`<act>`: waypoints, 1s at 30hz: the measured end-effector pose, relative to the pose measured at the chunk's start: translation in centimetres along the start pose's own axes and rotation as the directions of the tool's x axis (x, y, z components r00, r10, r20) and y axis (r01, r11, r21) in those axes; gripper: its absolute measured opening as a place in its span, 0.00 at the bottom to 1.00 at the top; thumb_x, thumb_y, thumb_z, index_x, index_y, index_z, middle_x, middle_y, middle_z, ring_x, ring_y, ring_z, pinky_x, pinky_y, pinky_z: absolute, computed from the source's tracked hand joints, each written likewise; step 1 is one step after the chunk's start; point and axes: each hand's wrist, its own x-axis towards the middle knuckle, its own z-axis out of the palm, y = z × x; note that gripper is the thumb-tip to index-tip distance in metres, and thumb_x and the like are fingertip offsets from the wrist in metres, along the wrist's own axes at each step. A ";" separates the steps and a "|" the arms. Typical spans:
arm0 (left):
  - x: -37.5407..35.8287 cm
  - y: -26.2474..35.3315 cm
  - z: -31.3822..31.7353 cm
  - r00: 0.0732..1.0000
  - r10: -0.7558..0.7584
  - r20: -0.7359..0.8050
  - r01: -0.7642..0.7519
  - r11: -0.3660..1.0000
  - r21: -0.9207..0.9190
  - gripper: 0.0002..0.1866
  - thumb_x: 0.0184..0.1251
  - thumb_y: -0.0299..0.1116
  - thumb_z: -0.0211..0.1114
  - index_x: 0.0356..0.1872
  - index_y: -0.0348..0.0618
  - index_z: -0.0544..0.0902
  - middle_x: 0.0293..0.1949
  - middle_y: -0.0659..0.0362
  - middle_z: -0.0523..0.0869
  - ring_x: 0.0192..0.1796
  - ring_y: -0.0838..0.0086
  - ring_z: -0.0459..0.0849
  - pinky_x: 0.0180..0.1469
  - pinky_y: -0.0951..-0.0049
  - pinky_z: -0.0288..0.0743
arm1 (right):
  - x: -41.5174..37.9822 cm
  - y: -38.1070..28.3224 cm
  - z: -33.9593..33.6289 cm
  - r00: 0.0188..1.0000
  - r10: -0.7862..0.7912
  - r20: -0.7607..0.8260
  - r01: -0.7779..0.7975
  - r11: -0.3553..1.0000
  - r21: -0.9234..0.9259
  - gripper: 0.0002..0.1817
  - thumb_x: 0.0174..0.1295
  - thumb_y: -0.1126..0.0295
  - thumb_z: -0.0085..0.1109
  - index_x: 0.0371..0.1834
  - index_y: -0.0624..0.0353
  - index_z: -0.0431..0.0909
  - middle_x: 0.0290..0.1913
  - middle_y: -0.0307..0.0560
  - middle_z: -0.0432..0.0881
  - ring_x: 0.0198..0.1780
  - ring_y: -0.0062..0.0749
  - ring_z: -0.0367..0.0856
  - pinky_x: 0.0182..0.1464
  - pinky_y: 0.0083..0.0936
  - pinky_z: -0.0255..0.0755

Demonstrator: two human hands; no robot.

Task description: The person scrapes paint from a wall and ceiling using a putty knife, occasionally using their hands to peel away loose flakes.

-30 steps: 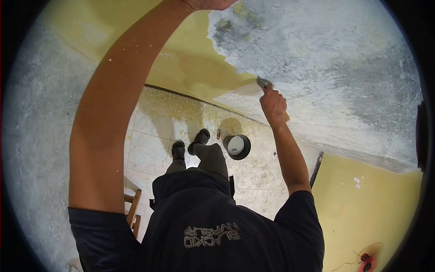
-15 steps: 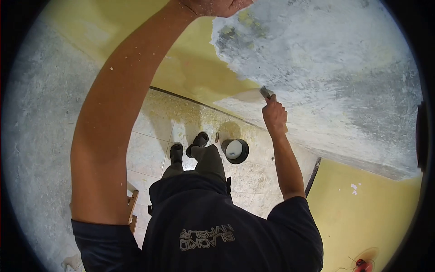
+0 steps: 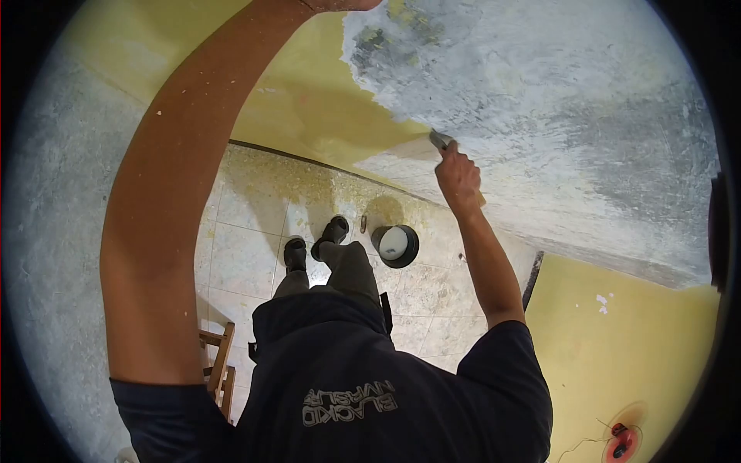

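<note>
Your right hand (image 3: 458, 179) grips the scraper (image 3: 440, 140) at the yellow paint (image 3: 324, 108) edge; left hand's grip unseen, cropped out. Steep blade risks gouging the wall (image 3: 556, 116).

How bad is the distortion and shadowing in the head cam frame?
Head view: strong fisheye, black vignette at the corners, floor edge bowed. The right hand and scraper are sharp; the left hand is cropped at the top edge. Soft shadow falls on the yellow paint and beside the bucket. No glare.

Right hand (image 3: 458, 179) gripping scraper (image 3: 440, 140), blade touching wall (image 3: 587, 116) at yellow paint edge; bucket (image 3: 395, 245) sitting on floor (image 3: 247, 247) below scraper.
</note>
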 end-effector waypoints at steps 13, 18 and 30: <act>-0.3 0.1 0.2 0.996 -0.051 0.074 0.050 0.999 0.011 0.31 0.66 0.52 0.43 0.71 0.62 0.56 0.73 0.56 0.53 0.74 0.62 0.50 0.72 0.57 0.33 | 1.0 0.4 -2.0 0.992 -0.124 -0.023 0.116 0.966 -0.232 0.13 0.67 0.61 0.42 0.43 0.58 0.71 0.29 0.55 0.83 0.33 0.51 0.84 0.33 0.42 0.78; -0.1 0.3 0.2 0.995 -0.064 0.075 0.064 0.998 0.011 0.30 0.68 0.51 0.40 0.72 0.63 0.54 0.73 0.57 0.51 0.74 0.63 0.48 0.73 0.57 0.32 | 1.3 -0.5 0.0 0.966 -0.207 -0.158 0.155 0.944 -0.290 0.12 0.65 0.63 0.44 0.39 0.58 0.74 0.25 0.48 0.82 0.27 0.45 0.84 0.28 0.37 0.79; -0.4 0.2 0.5 0.999 -0.040 -0.011 0.040 0.998 0.044 0.28 0.72 0.49 0.32 0.72 0.61 0.53 0.74 0.57 0.50 0.74 0.63 0.49 0.73 0.59 0.32 | 1.1 2.4 4.1 0.999 -0.008 -0.032 0.021 0.907 0.420 0.11 0.63 0.64 0.50 0.36 0.62 0.75 0.29 0.56 0.83 0.28 0.46 0.84 0.31 0.39 0.77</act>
